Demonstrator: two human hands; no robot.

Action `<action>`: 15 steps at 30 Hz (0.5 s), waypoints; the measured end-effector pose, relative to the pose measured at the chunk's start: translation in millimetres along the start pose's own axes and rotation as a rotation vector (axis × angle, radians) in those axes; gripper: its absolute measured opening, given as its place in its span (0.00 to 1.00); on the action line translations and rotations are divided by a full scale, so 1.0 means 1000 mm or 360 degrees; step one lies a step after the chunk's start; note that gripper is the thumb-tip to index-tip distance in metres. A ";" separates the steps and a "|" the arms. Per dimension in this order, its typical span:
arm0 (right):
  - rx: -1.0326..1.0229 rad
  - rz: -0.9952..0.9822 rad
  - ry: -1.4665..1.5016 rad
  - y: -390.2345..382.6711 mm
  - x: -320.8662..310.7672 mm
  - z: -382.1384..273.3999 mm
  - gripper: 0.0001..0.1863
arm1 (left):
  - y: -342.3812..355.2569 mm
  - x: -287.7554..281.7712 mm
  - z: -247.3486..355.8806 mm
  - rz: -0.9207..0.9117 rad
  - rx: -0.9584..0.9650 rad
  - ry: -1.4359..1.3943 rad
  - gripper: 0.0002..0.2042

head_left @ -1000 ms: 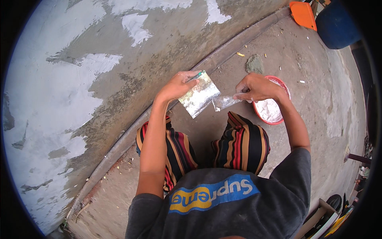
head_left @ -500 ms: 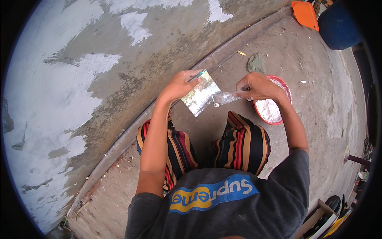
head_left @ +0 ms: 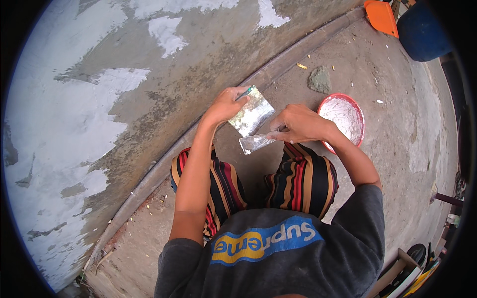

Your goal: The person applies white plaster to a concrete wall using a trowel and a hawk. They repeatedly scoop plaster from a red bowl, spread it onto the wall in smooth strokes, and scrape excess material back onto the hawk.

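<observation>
My left hand (head_left: 229, 105) grips a wide, shiny metal putty knife (head_left: 252, 113) by its edge with the green strip, its blade tilted over the ground in front of my knees. In my right hand (head_left: 295, 124) is a narrower putty knife (head_left: 256, 143), with a dab of white paste at its tip. The narrower blade lies at the lower corner of the wide one; whether they touch I cannot tell. Right of my right hand stands a red-rimmed bowl (head_left: 344, 119) of white putty, partly covered by my forearm.
A concrete wall (head_left: 124, 94) with white putty patches rises at the left, edged by a raised ledge (head_left: 278, 64). Beyond the bowl lies a grey lump (head_left: 319, 80). An orange dustpan-like piece (head_left: 381, 19) and a blue barrel (head_left: 423, 32) stand at the far right.
My right hand has moved left and nearer to me, bringing the narrow putty knife from the wide blade's side to its lower corner. More of the bowl shows. My left hand stays nearly still.
</observation>
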State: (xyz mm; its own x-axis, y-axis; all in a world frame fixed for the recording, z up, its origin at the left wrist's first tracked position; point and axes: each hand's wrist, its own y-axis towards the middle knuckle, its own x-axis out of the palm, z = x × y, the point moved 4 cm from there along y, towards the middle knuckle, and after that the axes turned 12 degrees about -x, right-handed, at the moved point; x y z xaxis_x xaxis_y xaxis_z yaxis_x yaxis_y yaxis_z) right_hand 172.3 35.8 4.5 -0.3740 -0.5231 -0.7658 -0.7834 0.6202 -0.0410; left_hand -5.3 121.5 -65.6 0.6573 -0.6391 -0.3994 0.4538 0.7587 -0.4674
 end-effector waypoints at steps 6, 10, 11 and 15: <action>0.0234 0.0063 0.0124 -0.030 -0.019 0.024 0.17 | -0.007 -0.005 0.008 0.0104 -0.0051 0.0107 0.21; 0.0263 -0.0021 0.0352 -0.032 0.000 0.029 0.18 | -0.004 0.000 0.000 0.0079 -0.0039 -0.0014 0.20; 0.0295 -0.0082 0.0477 -0.025 0.005 0.024 0.18 | -0.002 -0.001 -0.006 0.0088 -0.0027 -0.0062 0.20; 0.0417 -0.0206 0.1170 -0.032 0.019 0.021 0.20 | 0.019 0.009 -0.019 0.0278 0.0017 0.0293 0.21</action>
State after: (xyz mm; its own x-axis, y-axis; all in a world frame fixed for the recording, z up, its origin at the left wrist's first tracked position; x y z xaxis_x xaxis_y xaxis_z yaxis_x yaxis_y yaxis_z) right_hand 200.7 18.3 -22.9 -0.5916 -0.7960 -0.1280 -0.7348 0.5976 -0.3208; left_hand -2.4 127.7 -92.8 0.6060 -0.5095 -0.6109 0.3497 0.8604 -0.3707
